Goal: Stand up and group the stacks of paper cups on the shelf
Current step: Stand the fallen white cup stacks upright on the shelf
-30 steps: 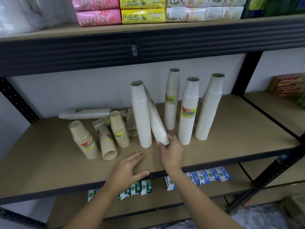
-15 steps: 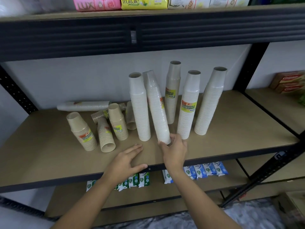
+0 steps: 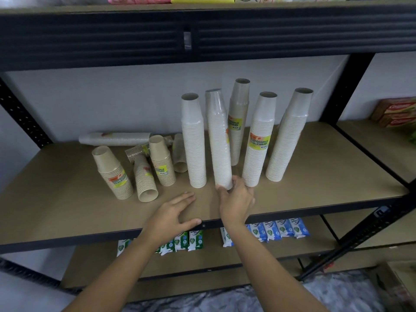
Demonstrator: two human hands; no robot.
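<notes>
Several tall stacks of white paper cups stand upside down on the wooden shelf. My right hand grips the base of one tall white stack, which stands almost upright between another white stack and a labelled stack. Further right stands one more tall stack, and a taller beige stack is behind. My left hand lies flat on the shelf's front edge, fingers spread, holding nothing. Short brown cup stacks cluster at the left, some tipped over. One white stack lies flat at the back.
A black metal beam with the upper shelf hangs close above the cup tops. Black uprights frame the bay. Packets of wipes lie on the lower shelf. Boxes sit on the neighbouring shelf at the right.
The white stack in my right hand leaned left against its neighbour a second ago; it has been tilted up to almost upright, its base shifted slightly right. My left hand has stayed put.
</notes>
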